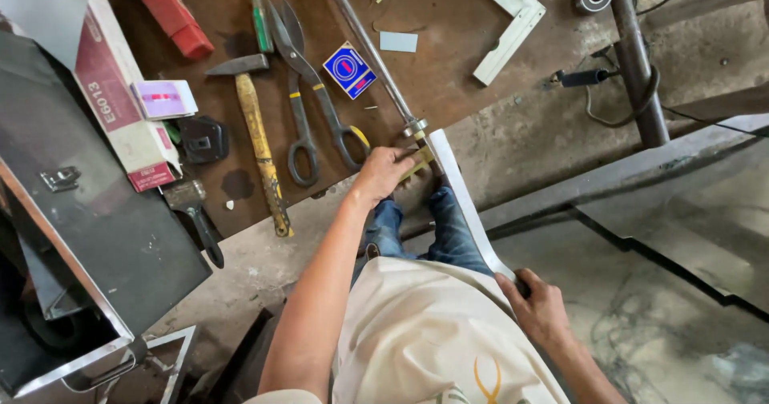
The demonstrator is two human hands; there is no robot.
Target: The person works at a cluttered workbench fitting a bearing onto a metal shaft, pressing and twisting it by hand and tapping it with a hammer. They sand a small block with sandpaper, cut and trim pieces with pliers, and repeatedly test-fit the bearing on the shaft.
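While the person crouches at the near edge of the rusty brown table (448,20), a bent strip of pale sheet metal (469,204) runs between the two hands, slanting from the table edge toward the near right. The left hand (384,172) is at the far end of the strip, its fingers curled shut around that end together with a yellow-handled tool (420,162) that lies against it; how the tool grips the strip cannot be told. The left arm reaches straight out from the body, nearly extended. The right hand (538,304) is closed on the near end of the strip, just beside the knee, with the wrist bent and the forearm leading off to the near right.

A long steel rod (364,48) lies on the table, its near end just beside the left hand. To the left of that hand lie tin snips (308,92), and farther left a hammer (256,116) with a yellow handle. A small blue box (349,70) sits between the snips and the rod. A white angle piece (509,32) lies at the far right of the table.
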